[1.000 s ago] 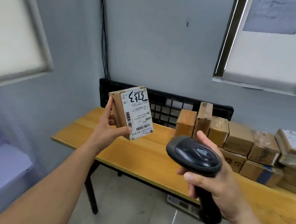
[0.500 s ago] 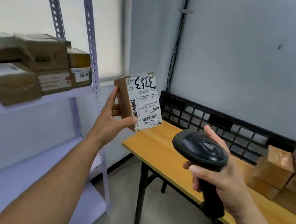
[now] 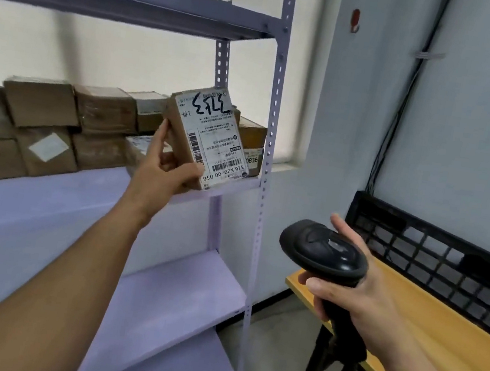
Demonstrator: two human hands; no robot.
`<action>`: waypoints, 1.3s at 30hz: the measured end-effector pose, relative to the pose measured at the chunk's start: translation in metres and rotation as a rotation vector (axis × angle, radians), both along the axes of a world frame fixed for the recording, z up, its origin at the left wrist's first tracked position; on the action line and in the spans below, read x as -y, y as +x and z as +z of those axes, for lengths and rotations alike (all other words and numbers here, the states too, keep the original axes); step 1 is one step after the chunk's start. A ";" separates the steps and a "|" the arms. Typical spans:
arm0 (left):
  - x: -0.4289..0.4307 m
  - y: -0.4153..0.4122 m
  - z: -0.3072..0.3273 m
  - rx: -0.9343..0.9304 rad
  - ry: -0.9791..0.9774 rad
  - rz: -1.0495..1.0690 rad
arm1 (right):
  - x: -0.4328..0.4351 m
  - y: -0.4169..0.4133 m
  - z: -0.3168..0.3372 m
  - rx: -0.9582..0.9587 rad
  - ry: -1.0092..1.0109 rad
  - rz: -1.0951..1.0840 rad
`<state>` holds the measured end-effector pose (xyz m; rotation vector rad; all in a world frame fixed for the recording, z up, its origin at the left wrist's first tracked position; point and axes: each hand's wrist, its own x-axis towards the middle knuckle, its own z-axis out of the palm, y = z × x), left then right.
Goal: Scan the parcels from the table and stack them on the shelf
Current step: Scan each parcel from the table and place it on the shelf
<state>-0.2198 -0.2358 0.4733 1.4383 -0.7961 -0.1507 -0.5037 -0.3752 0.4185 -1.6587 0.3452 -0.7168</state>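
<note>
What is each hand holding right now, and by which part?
Left hand grips the small brown cardboard parcel by its lower end; right hand holds the black handheld barcode scanner by its handle.

A small parcel-sorting storeroom: labelled cardboard parcels (image 3: 65, 126) are sitting stacked on metal shelving (image 3: 275, 94) beside a wooden worktop (image 3: 453, 337).

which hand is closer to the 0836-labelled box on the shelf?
Left. The left hand holds the parcel up directly in front of the 0836 box. The right hand grips the scanner lower and to the right, near the table.
</note>
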 end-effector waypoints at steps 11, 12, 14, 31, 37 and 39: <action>-0.007 0.090 0.038 -0.098 0.050 0.243 | 0.002 0.058 0.004 0.000 0.053 0.057; -0.006 0.093 0.039 -0.102 0.062 0.251 | 0.003 0.061 0.005 0.002 0.059 0.056; -0.001 0.098 0.040 -0.109 0.108 0.296 | 0.003 0.066 0.004 0.007 0.070 0.055; 0.020 0.100 0.015 0.356 0.319 0.449 | 0.005 0.071 0.007 -0.014 0.027 0.012; 0.031 0.100 -0.001 0.368 0.298 0.463 | 0.003 0.054 -0.002 -0.002 0.023 -0.001; 0.030 0.096 -0.007 0.390 0.264 0.481 | 0.003 0.046 -0.005 -0.008 0.016 -0.012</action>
